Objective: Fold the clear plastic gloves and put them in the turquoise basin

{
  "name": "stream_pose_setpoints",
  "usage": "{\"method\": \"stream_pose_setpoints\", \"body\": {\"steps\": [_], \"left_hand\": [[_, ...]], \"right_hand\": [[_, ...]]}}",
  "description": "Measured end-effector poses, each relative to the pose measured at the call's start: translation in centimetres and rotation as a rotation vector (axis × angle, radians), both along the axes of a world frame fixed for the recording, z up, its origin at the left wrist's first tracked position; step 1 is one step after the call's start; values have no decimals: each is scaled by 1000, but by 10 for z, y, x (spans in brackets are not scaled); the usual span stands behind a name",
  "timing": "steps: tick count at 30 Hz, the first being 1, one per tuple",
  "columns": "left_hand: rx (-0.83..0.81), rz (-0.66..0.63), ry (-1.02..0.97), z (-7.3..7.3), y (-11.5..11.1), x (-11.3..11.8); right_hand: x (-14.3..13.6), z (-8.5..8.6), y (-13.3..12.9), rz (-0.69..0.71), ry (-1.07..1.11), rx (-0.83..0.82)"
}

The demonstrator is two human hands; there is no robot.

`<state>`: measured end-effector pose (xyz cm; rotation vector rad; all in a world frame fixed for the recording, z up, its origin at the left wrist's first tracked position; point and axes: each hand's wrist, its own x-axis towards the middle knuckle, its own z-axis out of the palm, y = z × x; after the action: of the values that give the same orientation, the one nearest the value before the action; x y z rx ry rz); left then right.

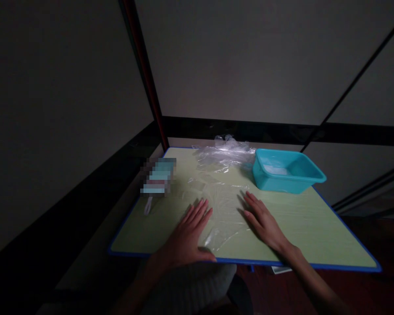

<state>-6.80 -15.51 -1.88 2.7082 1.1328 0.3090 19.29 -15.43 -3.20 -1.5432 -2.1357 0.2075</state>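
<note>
A clear plastic sheet or bag (226, 201) lies spread on the pale green table between my hands. My left hand (188, 236) rests at the front edge, fingers apart and holding nothing, by the sheet's left side. To the right of the sheet, my right hand (264, 223) lies palm down with its fingers stretched out and nothing in it. Behind the flat sheet is a crumpled heap of clear plastic (228, 153), near the back edge.
A turquoise basin (282, 181) with something white inside stands at the back right. A blurred, pixelated item (159, 177) with a looped strap lies at the left edge. The table (328, 243) has a blue rim, and wall panels rise behind and left.
</note>
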Motion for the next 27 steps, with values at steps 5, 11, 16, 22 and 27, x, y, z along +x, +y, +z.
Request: {"method": "stream_pose_setpoints", "body": {"steps": [5,11,16,22,27], "left_hand": [[-92,-78,-115,5,1,-15],[-90,-119,-71,1,-1,-15],[-41,-72,-10,-3,-6,-13],[-49,-15,-10,-4,-13,-12],[-71,-10,-34,-1,-16,-14]], "right_hand": [[-15,17,-20,290,39,65],[-51,20,-35,489,-178,72],[-54,23,-39,493,-186,34],[-55,25,-44,525,-197,10],[-60,20,-46,558,-187,24]]}}
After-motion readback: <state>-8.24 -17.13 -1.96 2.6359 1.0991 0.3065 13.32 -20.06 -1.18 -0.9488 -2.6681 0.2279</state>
